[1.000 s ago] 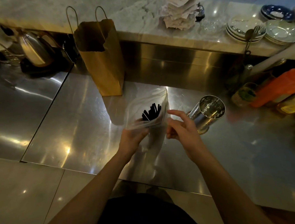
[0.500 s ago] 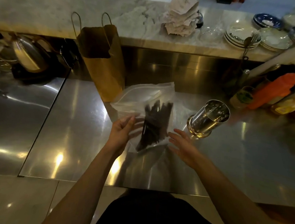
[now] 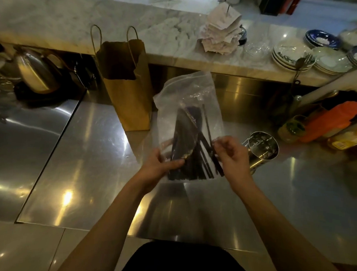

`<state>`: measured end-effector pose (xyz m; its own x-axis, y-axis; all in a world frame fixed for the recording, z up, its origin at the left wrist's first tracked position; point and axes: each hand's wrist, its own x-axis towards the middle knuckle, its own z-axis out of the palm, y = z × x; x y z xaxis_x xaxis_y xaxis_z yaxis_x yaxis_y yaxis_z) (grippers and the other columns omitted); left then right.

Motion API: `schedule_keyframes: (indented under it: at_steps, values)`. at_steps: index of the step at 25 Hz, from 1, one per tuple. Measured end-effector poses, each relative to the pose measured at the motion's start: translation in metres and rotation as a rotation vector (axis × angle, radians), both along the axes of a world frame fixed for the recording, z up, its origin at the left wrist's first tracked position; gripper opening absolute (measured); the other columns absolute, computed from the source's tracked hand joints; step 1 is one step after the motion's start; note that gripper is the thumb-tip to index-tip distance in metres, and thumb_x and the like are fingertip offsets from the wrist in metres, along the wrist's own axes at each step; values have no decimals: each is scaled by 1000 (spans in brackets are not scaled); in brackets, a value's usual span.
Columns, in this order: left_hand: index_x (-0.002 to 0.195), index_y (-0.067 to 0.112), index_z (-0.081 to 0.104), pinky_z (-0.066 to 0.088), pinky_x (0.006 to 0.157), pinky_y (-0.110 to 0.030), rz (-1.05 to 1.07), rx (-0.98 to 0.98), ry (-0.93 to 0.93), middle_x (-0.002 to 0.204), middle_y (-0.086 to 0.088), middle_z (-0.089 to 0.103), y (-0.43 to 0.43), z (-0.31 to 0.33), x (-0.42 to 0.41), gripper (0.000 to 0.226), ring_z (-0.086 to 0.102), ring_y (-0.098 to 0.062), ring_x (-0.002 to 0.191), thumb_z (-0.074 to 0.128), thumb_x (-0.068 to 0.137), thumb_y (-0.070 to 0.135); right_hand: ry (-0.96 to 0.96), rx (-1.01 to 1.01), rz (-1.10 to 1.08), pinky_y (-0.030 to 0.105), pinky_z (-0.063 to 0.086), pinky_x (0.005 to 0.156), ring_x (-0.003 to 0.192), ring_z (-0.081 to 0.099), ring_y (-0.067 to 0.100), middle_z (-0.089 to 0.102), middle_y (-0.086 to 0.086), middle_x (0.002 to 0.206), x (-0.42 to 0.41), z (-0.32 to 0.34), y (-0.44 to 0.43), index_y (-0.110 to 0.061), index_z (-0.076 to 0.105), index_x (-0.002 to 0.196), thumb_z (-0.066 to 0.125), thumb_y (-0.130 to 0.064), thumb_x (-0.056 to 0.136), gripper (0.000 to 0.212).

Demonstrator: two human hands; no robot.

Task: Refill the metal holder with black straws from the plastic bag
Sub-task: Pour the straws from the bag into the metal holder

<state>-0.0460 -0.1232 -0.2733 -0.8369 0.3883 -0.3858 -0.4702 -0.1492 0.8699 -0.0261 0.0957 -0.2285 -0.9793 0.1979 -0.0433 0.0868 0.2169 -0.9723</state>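
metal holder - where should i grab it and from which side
Probably wrap a hand round the metal holder's smooth round wall below the rim, coming from its right. It stands on its base on the steel counter, mouth open, no handle showing, and the right hand pinching the plastic bag crowds its left side.

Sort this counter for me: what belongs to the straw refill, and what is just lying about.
Job: plastic bag, black straws, metal holder, left hand and right hand gripping the bag.
Lying about: paper bag, kettle, stacked plates, receipts, orange bottle.
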Motion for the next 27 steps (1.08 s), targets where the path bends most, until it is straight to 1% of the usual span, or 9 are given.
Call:
schedule_keyframes:
  at_steps: [3,5,9,12,14,18,22,25,27]
  values:
    - [129,38,54,53,93,-53,-4,24,18,133,-14,56,25,-1,2,72,57,-35,122,85,66,24,70,150,92,40,57,83,89,68,15,69,-1,89,-7,8,14,-23,64,91,57,-12,95,13]
    - [129,44,52,52,94,-53,49,-3,120,135,-11,55,40,-1,2,71,56,-32,123,84,68,28,-24,140,258,44,55,88,91,68,17,71,-1,89,-13,13,35,-25,65,99,63,-12,92,15]
    - [137,19,46,56,87,-41,196,24,136,125,-14,62,52,-1,8,65,60,-31,118,74,79,11,-72,214,322,36,57,85,81,67,6,68,-3,78,-18,32,70,-23,66,98,72,-2,81,27]
    - [135,6,47,54,94,-45,217,91,155,123,-17,64,64,4,12,56,61,-30,118,63,83,-4,121,429,309,13,49,71,81,60,-4,63,-10,80,-19,47,67,-25,62,86,71,-5,82,21]
    - [135,3,46,53,94,-45,226,134,145,124,-20,63,69,5,11,56,60,-33,118,64,83,-5,136,496,340,17,48,71,81,60,-2,62,-12,80,-20,50,67,-31,57,79,68,-8,84,26]
    - [134,8,47,51,89,-49,234,181,132,128,-26,55,66,3,6,55,55,-42,118,66,82,3,154,516,266,27,56,75,87,66,8,68,-6,90,-25,52,69,-28,53,89,60,-7,91,22]
    - [131,5,47,52,88,-44,297,205,169,123,-22,60,67,14,5,50,59,-36,117,62,84,0,109,396,191,10,48,74,85,64,-2,65,-12,87,-25,49,67,-20,57,92,65,-7,89,15]
    - [119,6,53,56,82,-37,334,198,240,110,-13,66,63,27,3,35,64,-31,109,60,85,2,-51,253,351,10,51,71,84,65,-6,70,-5,91,-27,57,75,-19,65,95,74,-3,80,24]
    - [115,9,55,55,85,-38,327,220,254,109,-12,66,62,31,0,29,64,-30,109,60,87,2,-47,268,293,6,49,64,76,65,-7,70,-5,85,-26,62,76,-17,67,89,78,-4,76,22]
